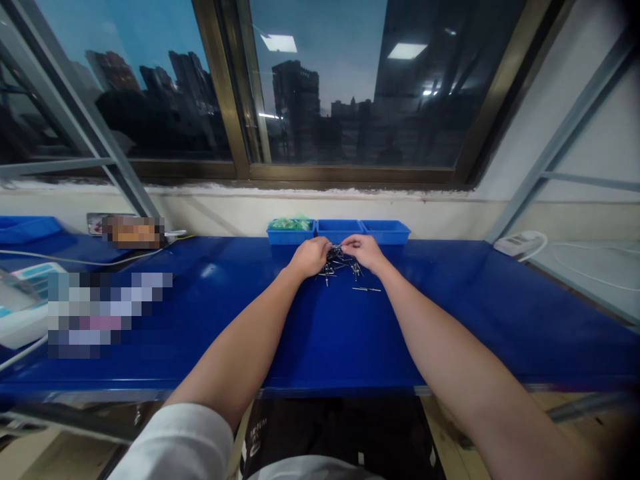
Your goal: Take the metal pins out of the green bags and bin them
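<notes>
On the blue table (330, 347) lies a loose pile of thin metal rods (340, 260), some dark and some silvery. My left hand (311, 257) is at the pile's left side, its fingers closed in a pinch. Across from it, my right hand (364, 250) pinches too, with the fingertips pointing left. A slim silvery rod (337, 247) spans the small gap between the two sets of fingertips, and both appear to grip its ends. One separate rod (367, 289) lies nearer me, with a thicker part along its length.
Three blue bins stand behind the hands: a left bin (291, 233) with green plastic bags, a middle bin (340, 227) and a right bin (386, 230). A white device (30, 300) and a cable are at left. A white power strip (517, 243) sits at right by a metal frame.
</notes>
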Demonstrator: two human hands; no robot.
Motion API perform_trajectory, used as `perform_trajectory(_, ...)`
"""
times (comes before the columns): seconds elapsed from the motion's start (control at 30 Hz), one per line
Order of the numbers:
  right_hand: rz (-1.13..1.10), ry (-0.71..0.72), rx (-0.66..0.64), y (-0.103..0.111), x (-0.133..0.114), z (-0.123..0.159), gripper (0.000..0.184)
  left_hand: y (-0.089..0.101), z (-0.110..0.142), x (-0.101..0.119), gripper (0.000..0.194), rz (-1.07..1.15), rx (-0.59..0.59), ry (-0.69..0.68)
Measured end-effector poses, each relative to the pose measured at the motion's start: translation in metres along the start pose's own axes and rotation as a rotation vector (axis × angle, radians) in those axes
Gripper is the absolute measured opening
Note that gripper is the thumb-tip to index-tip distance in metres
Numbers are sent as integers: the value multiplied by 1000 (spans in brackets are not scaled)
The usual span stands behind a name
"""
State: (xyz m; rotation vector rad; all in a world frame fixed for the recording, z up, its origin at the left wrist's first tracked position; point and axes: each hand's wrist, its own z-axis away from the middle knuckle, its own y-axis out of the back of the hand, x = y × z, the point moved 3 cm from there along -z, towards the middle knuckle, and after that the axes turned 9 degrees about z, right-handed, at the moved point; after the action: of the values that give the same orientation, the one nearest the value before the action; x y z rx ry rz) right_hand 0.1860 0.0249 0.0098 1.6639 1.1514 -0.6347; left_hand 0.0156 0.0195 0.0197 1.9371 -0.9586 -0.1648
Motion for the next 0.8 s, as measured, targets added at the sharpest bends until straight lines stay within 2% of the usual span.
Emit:
perform_trajectory(0.1,-158,-60,-43,2,-1,1,21,0,0,-1,29,19,-7,18)
perform_trajectory(0.2,-277,-54,-44,4,-1,-1,22,0,-1,1,30,40,-17,13)
perform_trajectory(0.3,-284,-35,-10,7,1,-3,24,1,-2,4,33,56,-21,-20)
perform_trajectory(0.37,-216,-21,74,11,2,-4,25,1,-2,5,32,56,-2,-25)
perform_trajectory(0.47,-57,5,286,23,4,-3,26,1,-1,-1,33,34,29,35)
perform_trajectory(0.6,167,-10,507,41,11,-2,30,-2,1,-10,35,-1,9,101)
perform_trajectory(0.7,287,-49,586,49,15,-3,32,-4,2,-13,36,-27,-27,115)
perform_trajectory(0.8,376,-106,574,49,18,-3,37,-5,2,-13,34,-44,-76,117)
